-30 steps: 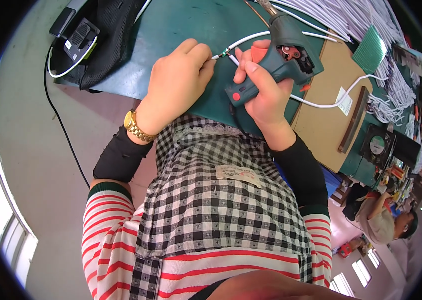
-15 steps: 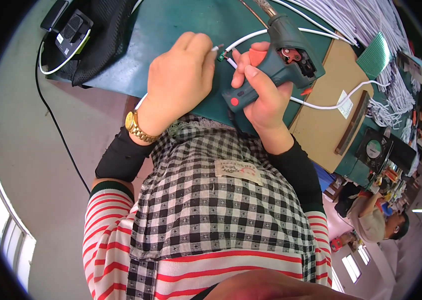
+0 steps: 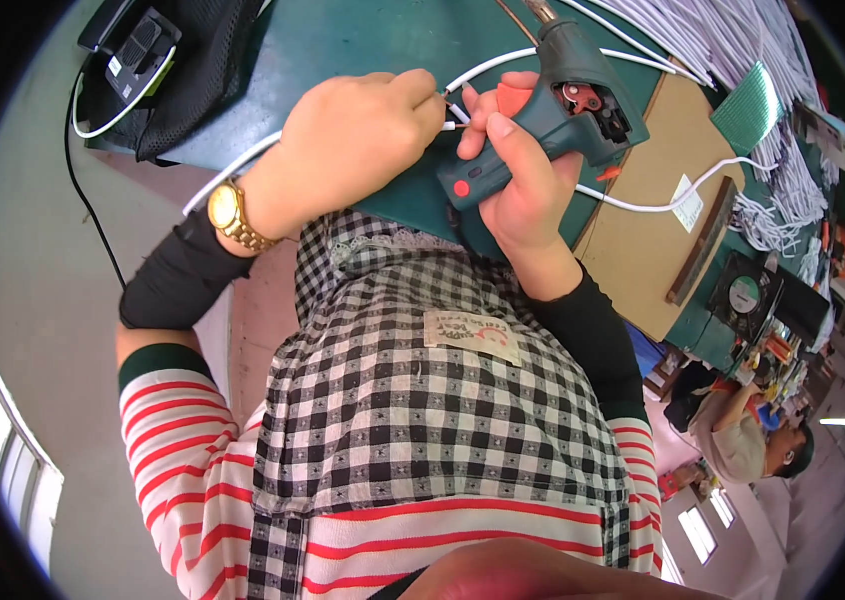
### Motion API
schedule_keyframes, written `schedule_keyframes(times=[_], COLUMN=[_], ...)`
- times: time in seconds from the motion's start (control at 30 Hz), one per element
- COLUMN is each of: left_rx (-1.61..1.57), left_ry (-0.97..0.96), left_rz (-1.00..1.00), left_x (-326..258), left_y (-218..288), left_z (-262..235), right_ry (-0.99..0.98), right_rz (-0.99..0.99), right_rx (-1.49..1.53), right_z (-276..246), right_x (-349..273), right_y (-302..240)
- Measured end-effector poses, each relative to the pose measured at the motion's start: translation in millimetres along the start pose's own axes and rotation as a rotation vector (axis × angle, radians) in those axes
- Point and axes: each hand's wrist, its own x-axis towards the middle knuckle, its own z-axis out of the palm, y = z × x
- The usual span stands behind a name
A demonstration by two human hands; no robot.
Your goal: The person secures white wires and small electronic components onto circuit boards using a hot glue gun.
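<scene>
My right hand (image 3: 531, 195) is wrapped round a dark green soldering gun (image 3: 568, 62) with a red trigger. The gun's metal barrel points toward the far edge, where its tip is cut off. Fingers closed, my left hand (image 3: 358, 135) pinches a white cable (image 3: 235, 168) that trails back past the wrist. The cable's stripped end (image 3: 450, 126) sticks out beside the gun's handle. Another white cable (image 3: 491, 66) curves in from the far right to a spot between both hands. What it joins there is mostly hidden by my fingers.
Bundles of white cables (image 3: 663, 35) and a green panel (image 3: 748, 105) lie at the far right. A brown board (image 3: 633, 240) with a dark bar (image 3: 701, 242) is nearer. A black device (image 3: 143, 55) and mesh fabric (image 3: 208, 70) occupy the far left. Another person (image 3: 743, 435) is at right.
My left forearm has swung outward to the left. The stripped cable end has moved right and nearer to me. The small green piece between my hands is now mostly covered.
</scene>
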Motion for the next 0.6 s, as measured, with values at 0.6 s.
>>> schedule_keyframes(times=[0.6], left_rx=[0.225], left_ry=[-0.046], left_rz=[0.707], left_x=[30], left_y=[-36], left_z=[-1], right_ry=[0.011], right_rz=[-0.024], right_rx=[0.027], right_z=[-6], right_x=[0], right_y=[2])
